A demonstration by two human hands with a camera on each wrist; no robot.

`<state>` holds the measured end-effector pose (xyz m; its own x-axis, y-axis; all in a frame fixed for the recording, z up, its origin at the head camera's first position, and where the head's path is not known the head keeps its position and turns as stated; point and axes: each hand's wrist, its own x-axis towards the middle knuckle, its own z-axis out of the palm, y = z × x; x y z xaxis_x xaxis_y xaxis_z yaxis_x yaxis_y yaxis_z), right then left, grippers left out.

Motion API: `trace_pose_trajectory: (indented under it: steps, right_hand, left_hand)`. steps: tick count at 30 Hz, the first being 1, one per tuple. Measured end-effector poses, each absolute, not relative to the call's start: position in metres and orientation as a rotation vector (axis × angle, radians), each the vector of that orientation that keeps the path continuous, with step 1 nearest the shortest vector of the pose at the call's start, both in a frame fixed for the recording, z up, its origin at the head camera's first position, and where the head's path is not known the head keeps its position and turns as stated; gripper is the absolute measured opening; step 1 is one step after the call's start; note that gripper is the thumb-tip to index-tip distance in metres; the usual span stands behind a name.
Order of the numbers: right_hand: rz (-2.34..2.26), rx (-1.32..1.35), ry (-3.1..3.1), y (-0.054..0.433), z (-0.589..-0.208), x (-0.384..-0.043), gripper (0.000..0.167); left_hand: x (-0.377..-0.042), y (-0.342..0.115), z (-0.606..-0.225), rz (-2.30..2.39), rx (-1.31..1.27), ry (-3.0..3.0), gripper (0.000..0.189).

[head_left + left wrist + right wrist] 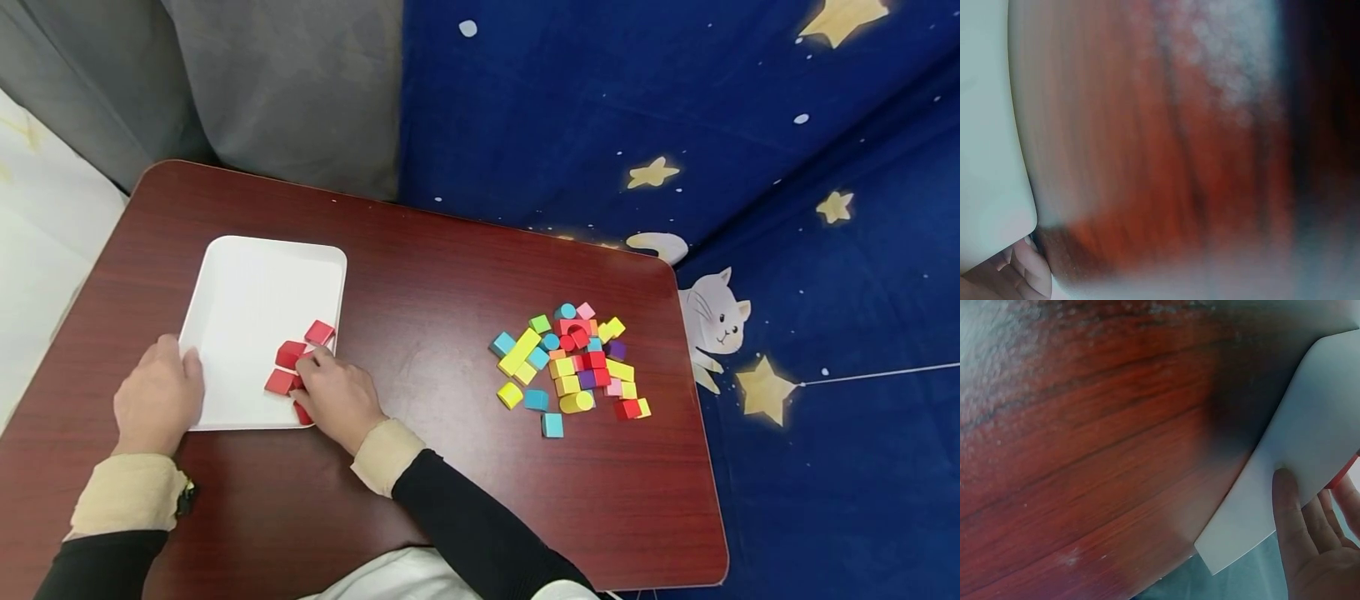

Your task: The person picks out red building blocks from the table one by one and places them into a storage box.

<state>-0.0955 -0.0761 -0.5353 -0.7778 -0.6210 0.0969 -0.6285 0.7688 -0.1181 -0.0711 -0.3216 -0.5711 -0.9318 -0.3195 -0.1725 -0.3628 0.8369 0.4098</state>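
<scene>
Head view: the left edge of the white tray (255, 292) was held by the left hand (157, 396). At the tray's near right corner, red blocks (290, 353) were touched by the closer right hand (341, 400), fingers bent; whether one was pinched could not be told.

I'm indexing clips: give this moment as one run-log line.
left hand: at left edge of white tray | right hand: touching red blocks on tray | multicoloured blocks: on table, right of tray
</scene>
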Motion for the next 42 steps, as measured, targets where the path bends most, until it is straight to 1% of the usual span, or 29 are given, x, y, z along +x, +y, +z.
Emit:
trace_pose_trajectory:
  steps: [22,33,42]
  right_hand:
    - [0.195,1.021,-2.925,-0.0786,-0.5383,-0.1023,0.026]
    - [0.129,1.056,-2.927,-0.0782,-0.5424,-0.1038,0.015]
    - [0.116,1.092,-2.946,-0.0787,-0.5438,-0.1047,0.014]
  left_hand:
    - [-0.0725,-0.3226,-0.5723,0.668,-0.543,2.888,0.045]
    - [-0.0723,-0.3212,-0.5699,0.678,-0.544,2.893,0.045]
    - [-0.0716,-0.321,-0.5717,0.679,-0.537,2.917,0.043]
